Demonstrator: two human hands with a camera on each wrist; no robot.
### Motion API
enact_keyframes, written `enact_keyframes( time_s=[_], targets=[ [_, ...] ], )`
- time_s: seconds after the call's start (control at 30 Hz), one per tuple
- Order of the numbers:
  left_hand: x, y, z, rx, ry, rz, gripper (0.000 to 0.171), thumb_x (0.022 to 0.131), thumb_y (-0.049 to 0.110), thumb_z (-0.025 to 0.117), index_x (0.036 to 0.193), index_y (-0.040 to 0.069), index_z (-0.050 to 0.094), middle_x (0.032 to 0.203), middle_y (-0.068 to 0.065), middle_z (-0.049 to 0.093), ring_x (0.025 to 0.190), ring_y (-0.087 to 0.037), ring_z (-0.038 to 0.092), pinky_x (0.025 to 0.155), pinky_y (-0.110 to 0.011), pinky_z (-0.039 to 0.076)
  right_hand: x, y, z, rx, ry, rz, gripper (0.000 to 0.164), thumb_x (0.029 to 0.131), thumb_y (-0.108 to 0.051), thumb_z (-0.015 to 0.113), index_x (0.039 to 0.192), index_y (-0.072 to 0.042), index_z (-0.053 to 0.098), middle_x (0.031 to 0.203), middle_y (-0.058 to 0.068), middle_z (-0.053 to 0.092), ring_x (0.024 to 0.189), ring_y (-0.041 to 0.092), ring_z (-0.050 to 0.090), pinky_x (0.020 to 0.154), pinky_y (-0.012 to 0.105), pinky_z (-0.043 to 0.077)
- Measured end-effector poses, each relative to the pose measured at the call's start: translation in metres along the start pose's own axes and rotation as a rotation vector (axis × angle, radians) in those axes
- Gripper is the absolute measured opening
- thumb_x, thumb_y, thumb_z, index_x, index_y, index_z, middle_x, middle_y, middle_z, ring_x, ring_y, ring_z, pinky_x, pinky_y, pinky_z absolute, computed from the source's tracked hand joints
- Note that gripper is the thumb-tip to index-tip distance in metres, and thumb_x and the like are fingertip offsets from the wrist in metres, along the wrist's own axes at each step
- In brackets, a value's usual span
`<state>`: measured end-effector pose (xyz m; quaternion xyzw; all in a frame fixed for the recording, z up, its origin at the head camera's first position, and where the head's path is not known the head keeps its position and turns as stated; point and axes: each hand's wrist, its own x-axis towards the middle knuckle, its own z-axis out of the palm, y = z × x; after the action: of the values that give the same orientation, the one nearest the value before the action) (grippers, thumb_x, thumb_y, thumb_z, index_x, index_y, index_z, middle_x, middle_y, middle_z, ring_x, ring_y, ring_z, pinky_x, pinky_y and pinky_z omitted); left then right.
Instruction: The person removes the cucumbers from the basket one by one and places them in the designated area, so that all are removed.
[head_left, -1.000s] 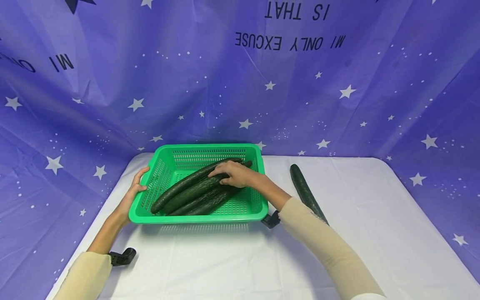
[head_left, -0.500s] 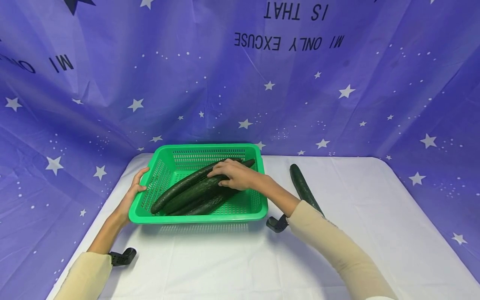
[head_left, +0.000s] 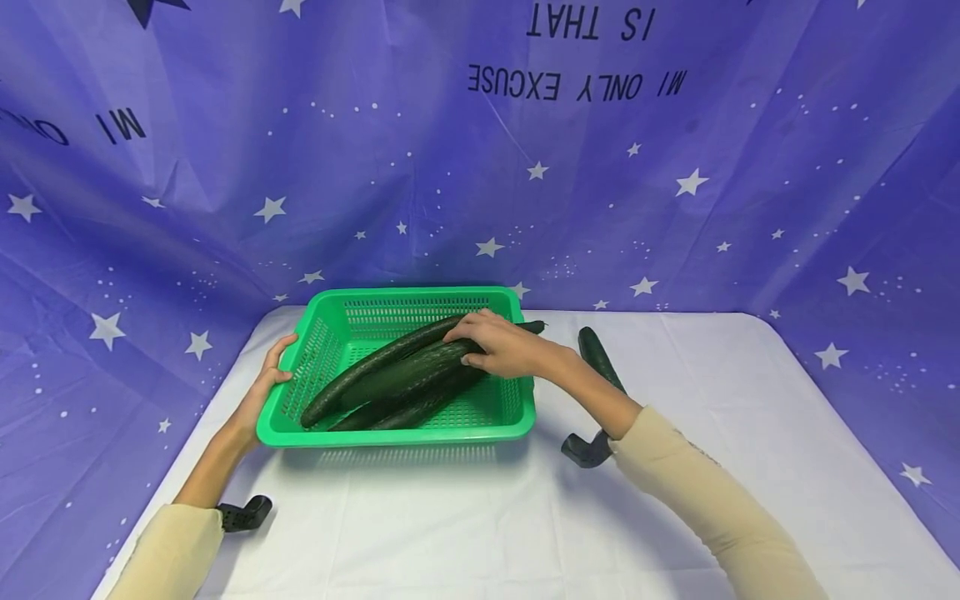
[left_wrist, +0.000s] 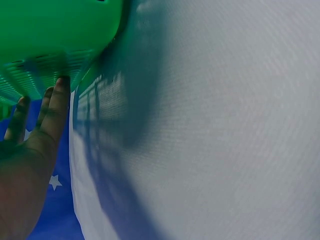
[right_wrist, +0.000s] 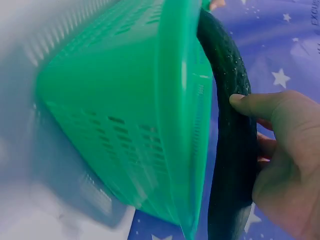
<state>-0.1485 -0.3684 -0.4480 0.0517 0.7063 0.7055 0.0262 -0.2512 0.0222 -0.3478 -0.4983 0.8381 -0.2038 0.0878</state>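
Observation:
A green plastic basket (head_left: 397, 435) stands at the table's left with several long dark cucumbers in it. My right hand (head_left: 498, 343) grips one cucumber (head_left: 408, 373) from above, thumb on the near side; its stem end pokes out past the basket's right rim. The right wrist view shows that cucumber (right_wrist: 232, 165) between the thumb and fingers, outside the basket's rim. Another cucumber (head_left: 390, 358) lies along the far side of the pile. My left hand (head_left: 262, 387) touches the basket's left side; in the left wrist view its straight fingers (left_wrist: 57, 107) rest against the slotted wall.
One loose cucumber (head_left: 596, 354) lies on the white tablecloth (head_left: 420, 525) right of the basket, partly hidden by my right forearm. Starry purple cloth (head_left: 450, 192) hangs behind and at both sides. Black wrist-worn devices (head_left: 247, 512) jut out below both forearms.
My right hand has moved right, drawing the gripped cucumber along, so its end now reaches beyond the basket's right rim. The left hand and basket have stayed put.

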Motion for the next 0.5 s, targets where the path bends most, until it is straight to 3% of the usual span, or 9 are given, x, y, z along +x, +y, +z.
enact_keyframes(
  time_s=[0.07,0.17,0.2,0.3,0.37,0.43,0.5],
  targets=[
    [0.000,0.000,0.000,-0.003,-0.001,0.002,0.058,0.101,0.015,0.025,0.153,0.041,0.019,0.138,-0.004,0.023,0.105,-0.013,0.047,0.081,-0.026,0.047,-0.008,0.003,-0.004,0.030,0.021,0.015,0.041,0.098,-0.010,0.064,0.138,-0.005,0.056,0.137,0.010,0.054,0.125,0.027,0.045,0.104,0.043,0.035],
    [0.001,0.001,-0.001,-0.012,-0.002,-0.001,0.059,0.101,0.015,0.025,0.153,0.041,0.019,0.137,-0.003,0.024,0.104,-0.013,0.048,0.081,-0.026,0.047,-0.020,0.006,-0.013,0.070,0.060,0.047,0.042,0.099,-0.010,0.061,0.140,-0.004,0.054,0.124,0.008,0.062,0.122,0.028,0.045,0.097,0.044,0.039],
    [0.001,0.001,-0.001,-0.014,-0.002,-0.003,0.059,0.101,0.015,0.025,0.152,0.042,0.019,0.137,-0.003,0.024,0.104,-0.013,0.048,0.081,-0.026,0.047,-0.024,0.008,-0.015,0.079,0.080,0.052,0.042,0.099,-0.010,0.061,0.140,-0.004,0.054,0.123,0.008,0.062,0.120,0.027,0.046,0.100,0.044,0.037],
    [0.002,0.001,-0.001,-0.012,-0.002,-0.006,0.058,0.101,0.015,0.025,0.152,0.042,0.019,0.137,-0.003,0.024,0.105,-0.013,0.048,0.081,-0.026,0.047,-0.037,0.012,-0.021,0.118,0.147,0.072,0.041,0.098,-0.009,0.062,0.139,-0.004,0.056,0.114,0.006,0.063,0.104,0.027,0.051,0.098,0.045,0.037],
    [0.002,0.001,-0.001,-0.006,0.000,-0.007,0.058,0.101,0.015,0.025,0.153,0.042,0.018,0.138,-0.003,0.024,0.105,-0.013,0.047,0.081,-0.026,0.047,-0.046,0.015,-0.022,0.147,0.200,0.093,0.041,0.097,-0.008,0.064,0.137,-0.005,0.057,0.121,0.007,0.061,0.098,0.026,0.049,0.095,0.045,0.038],
    [0.001,0.001,-0.001,0.003,0.000,-0.009,0.058,0.101,0.016,0.025,0.153,0.041,0.017,0.139,-0.003,0.022,0.105,-0.013,0.047,0.081,-0.026,0.047,-0.057,0.019,-0.023,0.183,0.245,0.127,0.041,0.096,-0.008,0.066,0.136,-0.006,0.059,0.118,0.007,0.061,0.088,0.026,0.046,0.083,0.043,0.040],
    [0.000,0.000,-0.001,0.008,-0.001,-0.009,0.059,0.101,0.016,0.025,0.154,0.040,0.016,0.140,-0.002,0.022,0.106,-0.013,0.047,0.081,-0.026,0.047,-0.067,0.022,-0.025,0.221,0.283,0.168,0.040,0.095,-0.009,0.067,0.135,-0.007,0.060,0.116,0.007,0.062,0.089,0.024,0.045,0.073,0.041,0.039]
  ],
)
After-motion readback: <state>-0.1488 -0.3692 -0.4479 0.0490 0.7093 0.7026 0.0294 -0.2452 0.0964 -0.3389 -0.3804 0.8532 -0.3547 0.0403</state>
